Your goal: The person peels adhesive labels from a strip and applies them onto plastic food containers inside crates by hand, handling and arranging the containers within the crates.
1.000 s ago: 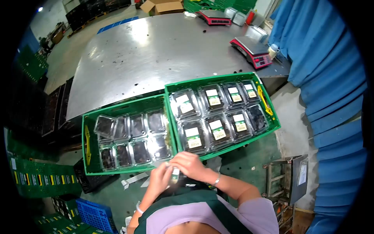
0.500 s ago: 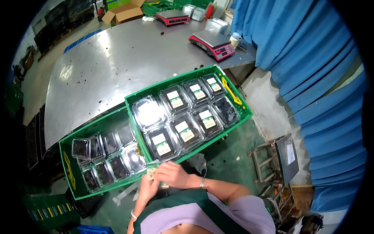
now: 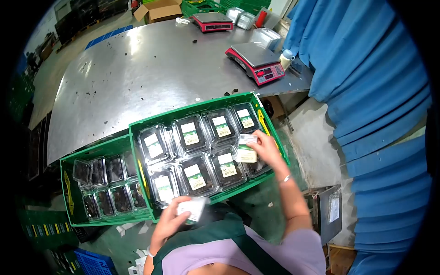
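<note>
My right hand [image 3: 268, 150] pinches a white-and-green label [image 3: 247, 154] over the front right clear plastic box [image 3: 257, 169], partly hiding it. Whether the label touches the lid I cannot tell. My left hand [image 3: 169, 224], near the front edge of the green crate [image 3: 220, 195], grips white labels [image 3: 194, 209], blurred by motion; how many is unclear. Two rows of clear boxes with dark contents fill this crate. Labels show on the lids of the others, such as the front box [image 3: 195, 176] left of centre.
Another green crate [image 3: 107, 222] with unlabelled clear boxes adjoins on the left. Two red scales, one nearer [image 3: 256, 64] and one farther [image 3: 212, 22], stand on the metal table [image 3: 114, 82] beside a bottle [image 3: 286, 58]. Blue curtains [image 3: 366, 105] hang at right.
My right hand has moved away from my left, rightward over the crate, carrying a label. My left hand stays near the front edge with its labels. The view has shifted slightly.
</note>
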A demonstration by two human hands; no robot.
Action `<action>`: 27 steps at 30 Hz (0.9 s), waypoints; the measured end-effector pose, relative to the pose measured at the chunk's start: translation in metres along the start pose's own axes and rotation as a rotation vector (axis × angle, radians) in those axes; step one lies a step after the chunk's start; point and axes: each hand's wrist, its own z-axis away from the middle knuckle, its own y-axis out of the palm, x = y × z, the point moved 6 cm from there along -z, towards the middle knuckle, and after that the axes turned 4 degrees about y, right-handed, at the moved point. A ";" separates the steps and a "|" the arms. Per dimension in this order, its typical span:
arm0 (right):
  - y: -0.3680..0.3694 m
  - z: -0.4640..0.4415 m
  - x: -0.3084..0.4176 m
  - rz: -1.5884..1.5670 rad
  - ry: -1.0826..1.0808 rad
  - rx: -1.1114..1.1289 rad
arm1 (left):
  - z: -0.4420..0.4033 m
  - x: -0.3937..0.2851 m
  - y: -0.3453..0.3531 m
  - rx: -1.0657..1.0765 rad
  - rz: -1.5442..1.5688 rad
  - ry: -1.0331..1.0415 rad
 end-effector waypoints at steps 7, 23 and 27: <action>0.002 -0.031 -0.130 0.732 -0.086 0.291 | 0.076 0.033 -0.102 -0.650 0.250 0.215; 0.241 -0.067 0.176 0.217 -0.800 0.300 | 0.281 -0.027 -0.193 -1.479 0.264 0.526; 0.382 -0.066 0.248 0.188 -0.849 0.507 | 0.303 -0.005 -0.291 -1.438 0.167 0.626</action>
